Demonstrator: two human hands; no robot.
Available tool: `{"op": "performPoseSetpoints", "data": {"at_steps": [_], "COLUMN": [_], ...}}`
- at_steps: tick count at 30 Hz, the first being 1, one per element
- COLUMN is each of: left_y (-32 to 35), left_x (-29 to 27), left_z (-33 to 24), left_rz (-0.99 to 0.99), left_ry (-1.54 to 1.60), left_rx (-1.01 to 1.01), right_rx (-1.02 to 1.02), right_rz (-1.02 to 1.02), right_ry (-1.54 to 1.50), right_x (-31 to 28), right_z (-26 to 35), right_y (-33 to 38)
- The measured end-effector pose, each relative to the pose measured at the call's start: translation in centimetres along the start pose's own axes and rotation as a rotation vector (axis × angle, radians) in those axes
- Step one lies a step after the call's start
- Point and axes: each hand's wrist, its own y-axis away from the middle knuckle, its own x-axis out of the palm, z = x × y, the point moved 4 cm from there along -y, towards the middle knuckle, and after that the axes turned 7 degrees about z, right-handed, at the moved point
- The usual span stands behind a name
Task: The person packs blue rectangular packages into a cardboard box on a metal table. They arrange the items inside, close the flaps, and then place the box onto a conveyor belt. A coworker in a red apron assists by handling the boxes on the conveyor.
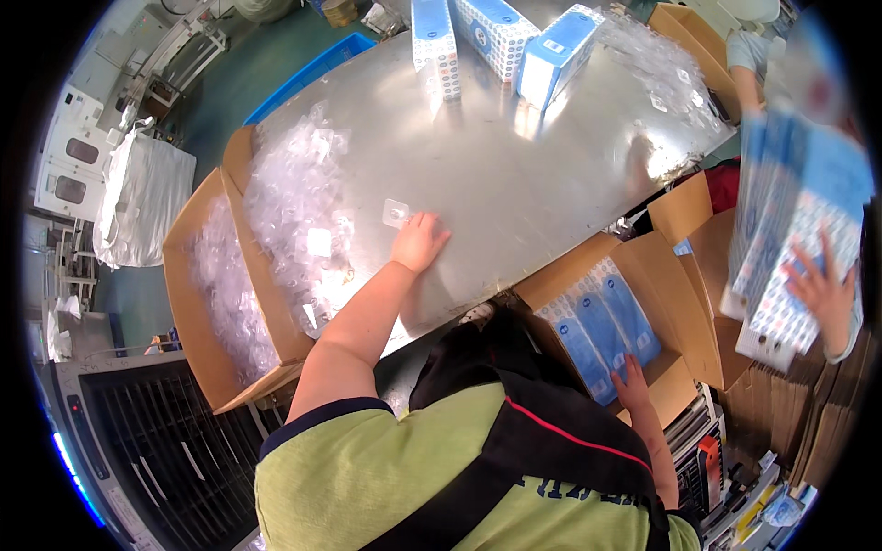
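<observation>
My left hand [420,242] lies on the metal tabletop [478,202], its fingers apart and holding nothing. Just beyond its fingertips is a small clear plastic piece [396,213], roughly square. At lower right, my right hand [632,384] reaches into an open cardboard carton [680,317]. Its outstretched fingers rest against the near end of the blue and white packages [602,321] packed side by side in there. Whether it grips one of them is not visible; the fingers look extended.
Clear plastic pieces [294,197] heap along the table's left side and fill a cardboard box [207,358]. Three blue and white boxes [487,37] stand at the far edge. At right, a co-worker's hand [822,289] supports a stack of similar packages [790,239].
</observation>
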Motion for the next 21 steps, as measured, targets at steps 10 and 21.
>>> {"op": "performPoseSetpoints", "data": {"at_steps": [10, 21], "left_y": [-1.2, -2.0], "left_x": [2.8, 18.1], "left_z": [-15.1, -26.4], "left_rz": [0.163, 1.103], "left_ry": [1.066, 0.852], "left_rx": [-0.204, 0.095], "right_rx": [-0.006, 0.023], "right_rz": [-0.052, 0.012], "right_ry": [0.098, 0.188], "right_x": [0.8, 0.5], "right_z": [0.7, 1.0], "right_y": [1.6, 0.9]}}
